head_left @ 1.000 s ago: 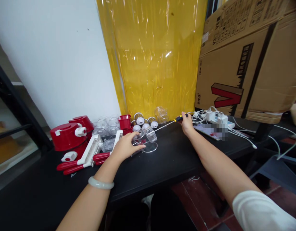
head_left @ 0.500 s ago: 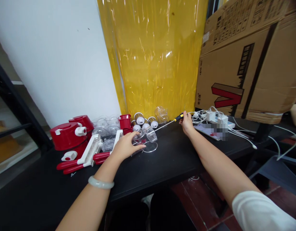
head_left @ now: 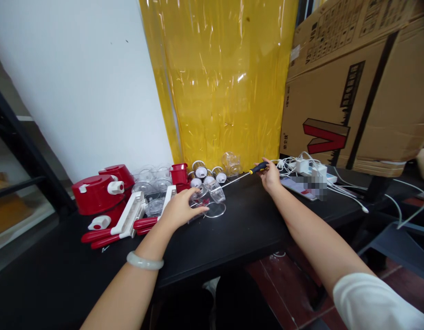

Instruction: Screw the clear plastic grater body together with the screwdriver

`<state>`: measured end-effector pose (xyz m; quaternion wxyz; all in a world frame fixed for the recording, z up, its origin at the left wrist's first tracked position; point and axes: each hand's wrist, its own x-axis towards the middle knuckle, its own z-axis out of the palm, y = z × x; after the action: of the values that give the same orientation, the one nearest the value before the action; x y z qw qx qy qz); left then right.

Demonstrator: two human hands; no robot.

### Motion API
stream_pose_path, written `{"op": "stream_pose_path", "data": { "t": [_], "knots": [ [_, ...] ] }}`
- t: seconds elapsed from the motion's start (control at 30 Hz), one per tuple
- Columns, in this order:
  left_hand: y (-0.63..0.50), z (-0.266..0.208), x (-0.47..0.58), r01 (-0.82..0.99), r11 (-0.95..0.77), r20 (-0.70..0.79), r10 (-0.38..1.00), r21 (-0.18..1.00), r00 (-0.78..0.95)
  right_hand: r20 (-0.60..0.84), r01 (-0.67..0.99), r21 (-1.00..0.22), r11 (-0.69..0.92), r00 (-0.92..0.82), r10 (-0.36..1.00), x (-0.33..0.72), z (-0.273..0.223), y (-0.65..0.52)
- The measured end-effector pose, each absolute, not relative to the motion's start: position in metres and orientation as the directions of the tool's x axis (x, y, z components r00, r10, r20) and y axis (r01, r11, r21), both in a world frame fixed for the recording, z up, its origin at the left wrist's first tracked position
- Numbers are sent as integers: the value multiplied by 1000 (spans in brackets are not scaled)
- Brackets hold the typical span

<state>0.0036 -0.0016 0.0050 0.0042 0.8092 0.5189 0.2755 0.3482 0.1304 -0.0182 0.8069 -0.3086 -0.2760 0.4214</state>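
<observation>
My left hand [head_left: 178,207] curls its thumb and fingers around a clear plastic cup-like part [head_left: 217,191], which lies tilted just above the black table. A clear ring-shaped rim [head_left: 219,211] shows below it. The screwdriver [head_left: 256,168], with a black and yellow handle, is in my right hand [head_left: 271,178]. Its shaft slants down to the left, and the tip reaches the clear part; whether it sits in a screw is too small to tell. The right fingers are loosened around the handle end, with the thumb side still on it.
Left of my hand stand red pots [head_left: 97,195], red-and-white handled frames [head_left: 127,215] and clear cups [head_left: 146,185]. Behind are a red container [head_left: 179,174] and several small round cans [head_left: 199,169]. A phone [head_left: 299,188], white cables [head_left: 343,192] and a cardboard box [head_left: 336,91] are at right.
My right fingers have shifted and loosened on the screwdriver handle, and more of the handle shows. The left hand and the clear part stay in place.
</observation>
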Motion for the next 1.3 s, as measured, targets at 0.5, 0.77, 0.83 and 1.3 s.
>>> {"op": "stream_pose_path", "data": {
  "t": [0.5, 0.77, 0.83, 1.3],
  "knots": [
    [-2, 5, 4, 837, -460, 441, 843, 295, 308, 183, -472, -775, 420, 470, 864, 344, -19, 135],
    [-2, 5, 4, 835, -466, 445, 840, 293, 312, 309, -244, -824, 511, 564, 766, 350, -31, 143],
    [-2, 5, 4, 836, -465, 444, 840, 291, 313, 317, -267, -810, 522, 549, 773, 351, -30, 143],
    [-3, 6, 5, 842, -449, 431, 851, 299, 300, 193, -528, -710, 465, 490, 850, 352, -20, 132]
  ]
}}
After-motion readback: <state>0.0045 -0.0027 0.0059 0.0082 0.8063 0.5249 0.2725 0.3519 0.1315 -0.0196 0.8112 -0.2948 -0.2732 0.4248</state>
